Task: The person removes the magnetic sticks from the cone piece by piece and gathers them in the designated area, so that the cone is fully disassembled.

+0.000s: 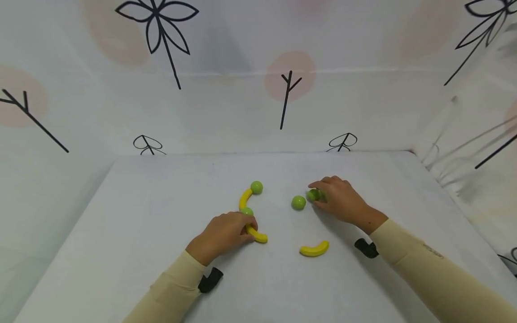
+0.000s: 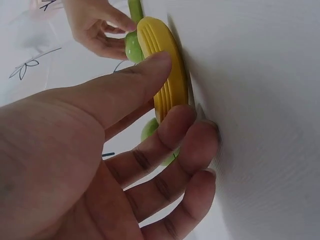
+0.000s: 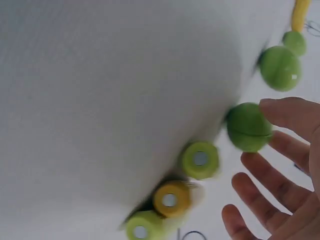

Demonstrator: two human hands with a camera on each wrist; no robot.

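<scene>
In the head view, my left hand [image 1: 226, 233] pinches a yellow toy banana [image 1: 258, 235] just over the white surface. The left wrist view shows the thumb on the banana's [image 2: 172, 75] ridged side. Past that hand lie a green ball [image 1: 247, 211], a second banana [image 1: 244, 198] and another green ball [image 1: 256, 187], close together in a curved row. My right hand [image 1: 341, 199] has its thumb and fingertips about a darker green ball [image 3: 249, 127], its other fingers spread. Left of that sits a shiny green ball [image 1: 299, 202].
Another yellow banana [image 1: 314, 249] lies front right of the middle. Several round pieces with pale discs, such as a yellow-green one [image 3: 200, 159] and an orange-yellow one [image 3: 172, 199], show in the right wrist view. A patterned white cloth wall [image 1: 226, 112] stands behind the white table [image 1: 161, 188].
</scene>
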